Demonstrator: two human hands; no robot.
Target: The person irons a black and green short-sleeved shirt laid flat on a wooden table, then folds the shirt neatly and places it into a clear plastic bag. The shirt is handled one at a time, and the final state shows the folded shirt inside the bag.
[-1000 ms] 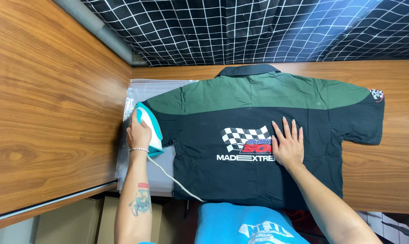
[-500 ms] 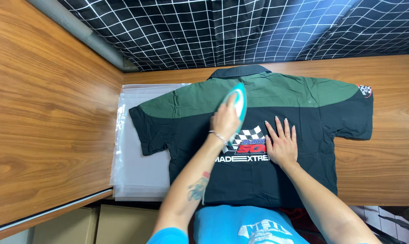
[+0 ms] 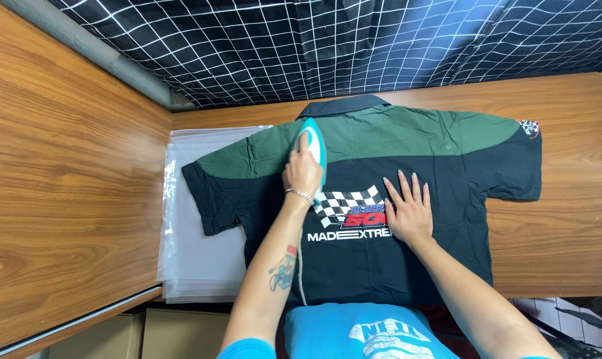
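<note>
Shirt (image 3: 407, 199), green and black, spread back-up on wooden table (image 3: 567, 219). Left hand (image 3: 303, 174) clamped on teal iron (image 3: 313, 147) over shirt's upper left shoulder panel. Right hand (image 3: 407, 214) flat, fingers apart, beside shirt's checkered print. Clear plastic sheets (image 3: 198, 259) under shirt's left sleeve.

Bright, even overhead light, soft shadows, sharp focus, mild edge distortion.

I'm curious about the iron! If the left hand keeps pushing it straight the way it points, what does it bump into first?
Probably the shirt's black collar. The left hand aims the teal iron up across the green shoulder panel toward it.
</note>
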